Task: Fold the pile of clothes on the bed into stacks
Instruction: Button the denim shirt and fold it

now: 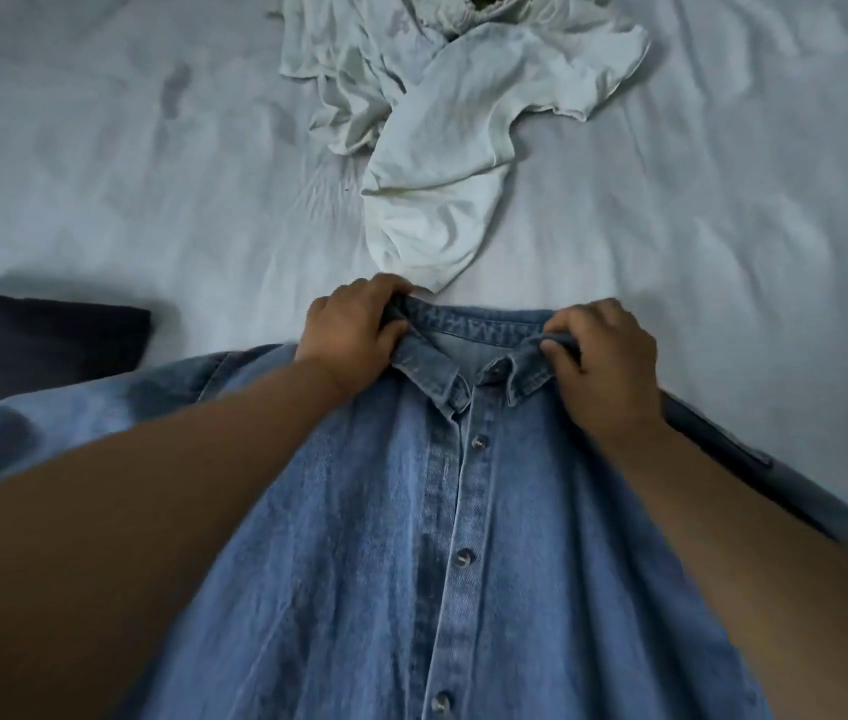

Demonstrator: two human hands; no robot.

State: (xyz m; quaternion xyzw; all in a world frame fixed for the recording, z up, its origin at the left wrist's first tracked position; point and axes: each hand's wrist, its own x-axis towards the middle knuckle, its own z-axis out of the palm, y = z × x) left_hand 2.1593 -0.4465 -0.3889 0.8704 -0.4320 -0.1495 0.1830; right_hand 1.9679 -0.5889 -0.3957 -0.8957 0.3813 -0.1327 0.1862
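Observation:
A blue denim button-up shirt [463,537] lies front side up on the bed, buttoned, collar pointing away from me. My left hand [352,332] grips the left side of the collar. My right hand [604,363] pinches the right collar tip, fingers curled round the fabric. Just beyond the collar lies a crumpled white t-shirt [442,200], and behind it more white clothes [354,70] form a loose pile reaching the top edge of the view.
The pale grey bedsheet [126,174] stretches out wrinkled on both sides of the pile. A dark navy folded garment [27,345] sits at the left, beside the denim shirt's sleeve.

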